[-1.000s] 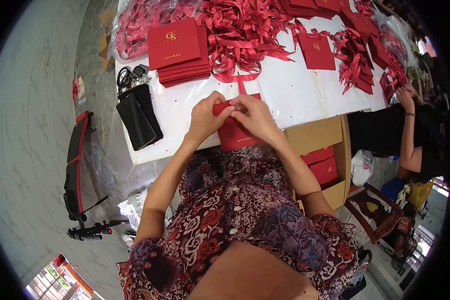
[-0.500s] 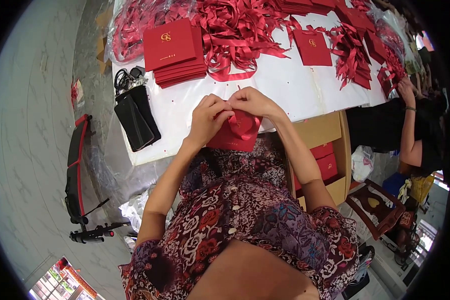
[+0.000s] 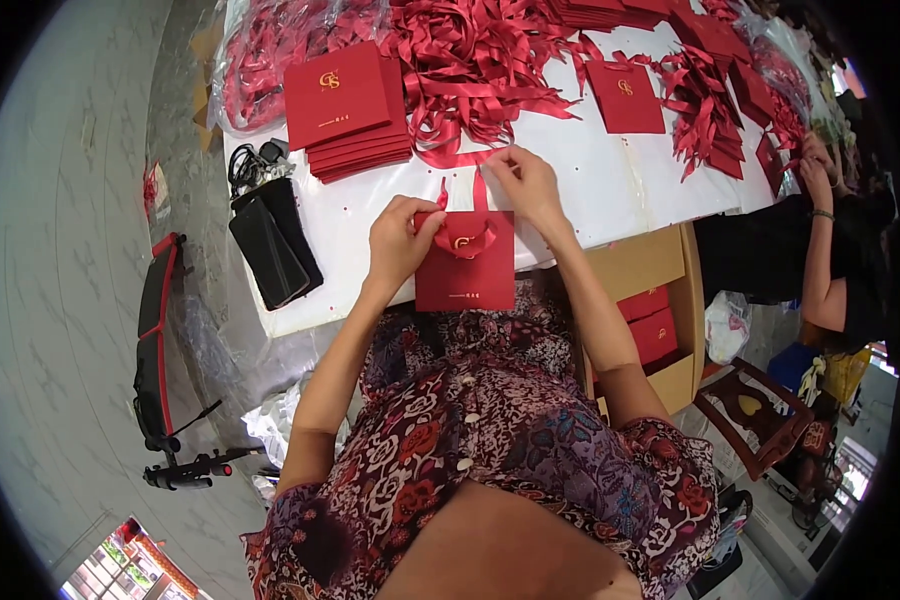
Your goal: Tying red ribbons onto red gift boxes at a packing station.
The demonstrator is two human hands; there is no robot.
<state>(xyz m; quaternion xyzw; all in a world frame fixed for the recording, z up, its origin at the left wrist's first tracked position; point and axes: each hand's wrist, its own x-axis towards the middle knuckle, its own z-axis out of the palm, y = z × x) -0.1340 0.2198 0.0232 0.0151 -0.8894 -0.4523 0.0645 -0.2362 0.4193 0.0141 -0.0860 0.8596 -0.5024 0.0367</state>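
A small square red paper gift bag (image 3: 467,275) with gold print hangs at the near table edge, in front of my body. My left hand (image 3: 402,240) pinches its upper left corner between thumb and fingers. Across the bag's front droops a loop of red ribbon (image 3: 480,243), and ribbon ends rise above its top edge. Above the right side, my right hand (image 3: 528,188) has thumb and forefinger pinched at the tip of one upright ribbon end (image 3: 480,188). The fingertips partly cover that end.
Beyond my hands lie a stack of red bags (image 3: 340,100) and a heap of red ribbons (image 3: 470,70). A black phone (image 3: 268,250) rests at left. Below the table's right side stands a cardboard box (image 3: 675,385) holding red bags. At far right, another person's arm (image 3: 820,240) reaches over the table.
My right hand has moved up and right, away from my left hand. The bag now hangs flatter and squarer, its ribbon loop lower on the front, with ribbon ends showing above the top edge.
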